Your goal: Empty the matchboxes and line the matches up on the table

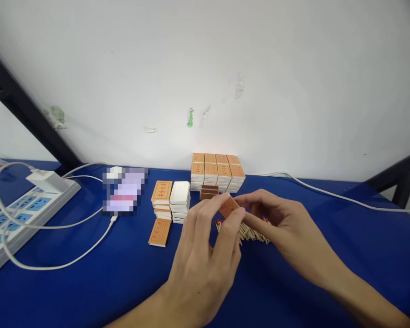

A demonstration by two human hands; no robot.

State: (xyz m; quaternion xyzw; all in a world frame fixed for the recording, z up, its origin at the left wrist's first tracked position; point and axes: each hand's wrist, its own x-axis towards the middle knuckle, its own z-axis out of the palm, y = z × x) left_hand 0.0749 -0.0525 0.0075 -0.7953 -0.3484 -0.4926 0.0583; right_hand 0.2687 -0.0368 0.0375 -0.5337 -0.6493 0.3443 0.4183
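Note:
An orange matchbox is held tilted between my two hands. My left hand pinches it from the left and front. The thumb and fingertips of my right hand close on its right end. Beneath the hands lies a pile of loose matches with red heads, partly hidden. Just behind my left fingertips stand brown-sided boxes. Left of my left hand are a stack of orange matchboxes, a stack of white trays and a single orange box in front of them.
Rows of stacked matchboxes stand against the white wall. A blurred-out phone with a white cable lies at the left, beside a power strip. Another cable crosses the blue table at the back right.

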